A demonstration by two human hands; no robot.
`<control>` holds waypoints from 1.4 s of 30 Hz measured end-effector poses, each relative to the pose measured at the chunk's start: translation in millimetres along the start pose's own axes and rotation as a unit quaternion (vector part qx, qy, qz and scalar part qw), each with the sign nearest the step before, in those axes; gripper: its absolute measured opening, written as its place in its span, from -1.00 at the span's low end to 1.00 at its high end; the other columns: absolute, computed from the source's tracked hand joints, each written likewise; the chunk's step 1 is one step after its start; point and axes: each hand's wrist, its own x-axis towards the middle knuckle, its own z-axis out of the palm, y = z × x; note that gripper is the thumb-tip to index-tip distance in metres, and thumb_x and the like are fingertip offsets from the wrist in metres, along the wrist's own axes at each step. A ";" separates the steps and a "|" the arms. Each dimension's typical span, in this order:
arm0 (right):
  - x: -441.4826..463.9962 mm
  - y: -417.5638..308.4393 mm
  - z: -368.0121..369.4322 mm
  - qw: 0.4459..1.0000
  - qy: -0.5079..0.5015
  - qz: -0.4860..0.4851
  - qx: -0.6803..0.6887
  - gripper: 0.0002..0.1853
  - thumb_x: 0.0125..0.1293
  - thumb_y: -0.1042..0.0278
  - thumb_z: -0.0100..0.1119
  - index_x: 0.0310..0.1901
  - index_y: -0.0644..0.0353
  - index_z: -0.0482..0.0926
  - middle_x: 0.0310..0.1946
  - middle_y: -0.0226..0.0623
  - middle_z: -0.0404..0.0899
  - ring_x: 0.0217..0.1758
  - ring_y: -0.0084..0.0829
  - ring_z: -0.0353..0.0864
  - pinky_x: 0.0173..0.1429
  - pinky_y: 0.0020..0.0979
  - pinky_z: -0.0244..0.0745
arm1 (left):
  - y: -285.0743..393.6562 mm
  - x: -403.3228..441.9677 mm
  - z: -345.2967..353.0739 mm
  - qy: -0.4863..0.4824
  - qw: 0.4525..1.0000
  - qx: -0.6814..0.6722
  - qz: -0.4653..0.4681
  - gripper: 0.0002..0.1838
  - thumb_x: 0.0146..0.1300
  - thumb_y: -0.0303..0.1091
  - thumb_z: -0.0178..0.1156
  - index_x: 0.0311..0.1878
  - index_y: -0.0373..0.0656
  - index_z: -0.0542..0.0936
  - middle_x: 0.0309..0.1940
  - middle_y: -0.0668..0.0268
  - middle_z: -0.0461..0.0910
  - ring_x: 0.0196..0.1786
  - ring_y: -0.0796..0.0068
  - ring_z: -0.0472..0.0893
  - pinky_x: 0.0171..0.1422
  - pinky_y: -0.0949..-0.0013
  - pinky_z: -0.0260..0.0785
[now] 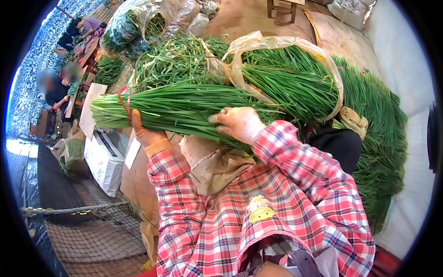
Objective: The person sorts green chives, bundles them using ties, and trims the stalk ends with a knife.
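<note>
A long bunch of garlic chives (184,108) lies crosswise in front of my body, its pale cut ends to the left. A red tie (125,104) circles it near those ends. My left hand (146,130) is closed around the bunch just right of the tie, thumb up front and the other fingers hidden beneath. Over the leafy part, my right hand (237,122) presses with bent fingers closed on some leaves. Behind the bunch sits an open plastic bag (339,76) filled with more garlic chives (290,76).
Loose greens (173,62) are heaped beyond the bunch. A large pile of chives (376,138) runs along the right by a pale wall (401,46). At left are a white box (104,161) and netting (97,235). Other people (55,87) sit at the far left.
</note>
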 end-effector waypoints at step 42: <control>-98.8 26.8 -43.0 0.470 -0.123 0.017 0.874 -0.02 -0.03 -0.59 -0.23 0.19 0.16 0.31 -0.13 -0.13 0.56 -0.17 -0.23 0.57 -0.10 -0.21 0.49 | -56.4 -88.8 230.2 -0.672 0.466 0.470 0.332 -0.68 0.08 -0.33 0.15 -0.06 -0.19 0.52 -0.01 0.15 0.49 0.21 0.13 0.38 0.41 -0.14 -0.04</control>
